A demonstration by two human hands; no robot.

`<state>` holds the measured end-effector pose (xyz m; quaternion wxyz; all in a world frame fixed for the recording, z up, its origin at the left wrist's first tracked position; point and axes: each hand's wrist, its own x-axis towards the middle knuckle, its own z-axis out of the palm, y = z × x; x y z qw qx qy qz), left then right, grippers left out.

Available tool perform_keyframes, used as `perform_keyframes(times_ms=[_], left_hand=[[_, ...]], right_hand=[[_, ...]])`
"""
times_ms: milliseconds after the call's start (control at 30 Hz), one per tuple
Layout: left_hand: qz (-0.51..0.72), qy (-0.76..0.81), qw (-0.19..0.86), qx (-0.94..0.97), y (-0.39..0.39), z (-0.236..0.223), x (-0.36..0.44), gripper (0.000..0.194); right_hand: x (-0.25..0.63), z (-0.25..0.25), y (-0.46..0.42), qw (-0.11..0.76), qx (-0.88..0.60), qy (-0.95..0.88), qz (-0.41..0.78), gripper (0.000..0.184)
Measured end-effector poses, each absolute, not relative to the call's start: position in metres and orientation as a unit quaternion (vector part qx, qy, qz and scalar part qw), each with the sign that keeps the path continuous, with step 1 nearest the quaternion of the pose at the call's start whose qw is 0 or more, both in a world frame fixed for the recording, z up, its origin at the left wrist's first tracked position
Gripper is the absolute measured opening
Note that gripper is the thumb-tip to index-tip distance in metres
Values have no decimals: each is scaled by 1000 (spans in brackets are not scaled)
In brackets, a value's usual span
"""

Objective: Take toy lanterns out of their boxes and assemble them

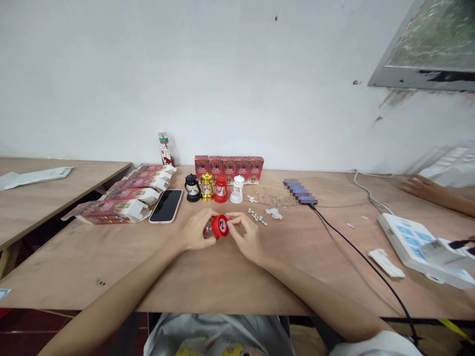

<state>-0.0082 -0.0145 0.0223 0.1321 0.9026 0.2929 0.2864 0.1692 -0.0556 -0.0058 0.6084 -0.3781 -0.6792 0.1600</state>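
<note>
- With our left hand (198,230) we grasp the red lantern (222,228) by its body, tilted over the table (178,287), its round base turned to the right.
- Our right hand (248,237) brings thumb and index finger to the edge of this base (whether they pinch some small piece, we cannot tell).
- We judge this lantern unfinished, because its base looks open.
- Behind it, four other lanterns (207,189) stand upright in a row; their undersides we cannot see.
- Beside them lie loose round discs (257,216), white pieces (273,213) and bent wires (276,201), seemingly not yet fitted.
</note>
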Motion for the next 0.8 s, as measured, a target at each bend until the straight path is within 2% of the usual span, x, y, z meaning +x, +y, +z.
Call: perform_keyframes(times_ms=[67, 167, 367, 533, 800], left_hand=[[300, 303, 120, 896, -15, 23, -8, 38], [312, 319, 71, 892, -15, 24, -9, 40], [262, 303, -131, 907, -10, 22, -12, 42], [228, 255, -250, 906, -7, 22, -14, 35], [275, 203, -299, 891, -7, 21, -10, 27]], right_hand=[[169, -8, -51, 619, -424, -601, 275, 9], [170, -7, -43, 572, -479, -491, 449, 7], [171, 5, -46, 455, -426, -341, 704, 17], [170, 9, -47, 450, -422, -238, 750, 27], [170, 8, -45, 463, -411, -229, 751, 26]])
